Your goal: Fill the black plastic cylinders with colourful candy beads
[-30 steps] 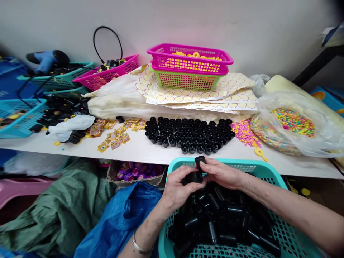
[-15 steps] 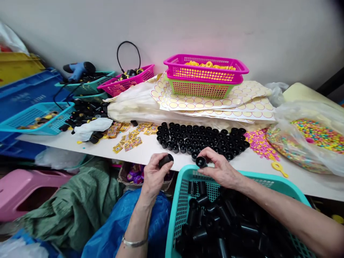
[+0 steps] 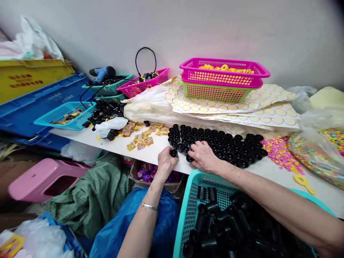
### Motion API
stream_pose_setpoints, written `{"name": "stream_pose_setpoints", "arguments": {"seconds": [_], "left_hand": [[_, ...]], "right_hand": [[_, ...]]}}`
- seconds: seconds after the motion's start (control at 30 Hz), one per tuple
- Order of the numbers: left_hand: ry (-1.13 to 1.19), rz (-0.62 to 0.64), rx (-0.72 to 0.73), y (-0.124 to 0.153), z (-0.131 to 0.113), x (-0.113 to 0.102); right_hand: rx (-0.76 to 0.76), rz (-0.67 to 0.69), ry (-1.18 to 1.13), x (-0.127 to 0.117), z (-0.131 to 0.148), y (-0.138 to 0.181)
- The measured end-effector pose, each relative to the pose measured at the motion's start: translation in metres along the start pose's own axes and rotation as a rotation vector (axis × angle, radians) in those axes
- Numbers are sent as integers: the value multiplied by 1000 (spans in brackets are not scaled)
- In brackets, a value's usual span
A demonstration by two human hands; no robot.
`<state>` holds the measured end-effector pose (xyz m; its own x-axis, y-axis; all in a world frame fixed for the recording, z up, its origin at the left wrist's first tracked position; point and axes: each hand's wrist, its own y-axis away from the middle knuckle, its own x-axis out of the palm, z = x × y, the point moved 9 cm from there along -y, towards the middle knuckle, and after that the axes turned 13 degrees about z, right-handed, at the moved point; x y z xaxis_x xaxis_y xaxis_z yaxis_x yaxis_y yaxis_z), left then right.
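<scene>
a packed block of black cups stands upright, open ends up, along the front edge of the surface; that part looks well advanced. the left hand has its fingers closed round a single black cup at that front edge, just left of the block. the right hand bends its fingers over another cup at the block's near-left corner; whether they grip it i cannot tell. plenty seems left: a jumbled heap of black pieces lies inside the turquoise basket, below the surface's front edge.
</scene>
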<state>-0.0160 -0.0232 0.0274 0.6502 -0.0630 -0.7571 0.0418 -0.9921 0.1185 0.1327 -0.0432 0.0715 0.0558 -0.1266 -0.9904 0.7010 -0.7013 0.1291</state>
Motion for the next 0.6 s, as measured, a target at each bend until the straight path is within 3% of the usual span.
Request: {"name": "stream_pose_setpoints", "arguments": {"seconds": [0.3,0.43,0.5,0.53,0.6], "left_hand": [[-46,-45,-7,-8,-11,5],[-21,-146,-6,21,-13,-7],[12,-198,114,50,-31,-12],[0,-160,214,66,-45,-9],[-141,98,448,95,-81,20]], "right_hand": [[38,-31,65,5,-8,-2],[9,-97,-7,-16,-9,13],[-42,-157,-109,-33,-5,31],[-104,-141,-173,-36,1,41],[-259,25,-268,-25,22,61]]}}
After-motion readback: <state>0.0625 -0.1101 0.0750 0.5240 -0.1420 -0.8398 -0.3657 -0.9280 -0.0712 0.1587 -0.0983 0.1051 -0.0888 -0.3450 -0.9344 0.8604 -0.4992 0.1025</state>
